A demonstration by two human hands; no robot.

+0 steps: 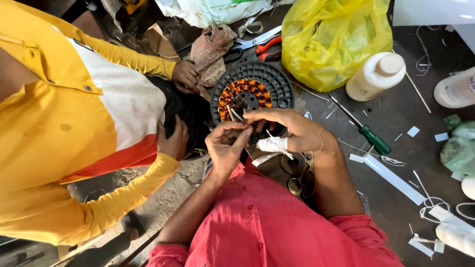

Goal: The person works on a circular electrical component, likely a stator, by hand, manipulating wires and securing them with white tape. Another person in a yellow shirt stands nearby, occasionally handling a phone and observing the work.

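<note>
Under both hands' grip [242, 129]: motor stator [251, 95]

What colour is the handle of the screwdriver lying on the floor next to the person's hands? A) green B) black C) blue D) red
A: the screwdriver lying to the right of the right hand has a green handle at the lower end of its thin metal shaft.

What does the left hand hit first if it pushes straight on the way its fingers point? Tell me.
Probably the right hand: the left hand points up-right, its fingertips already meeting the right fingers above the round black motor stator with copper windings. Depth is unclear.
</note>
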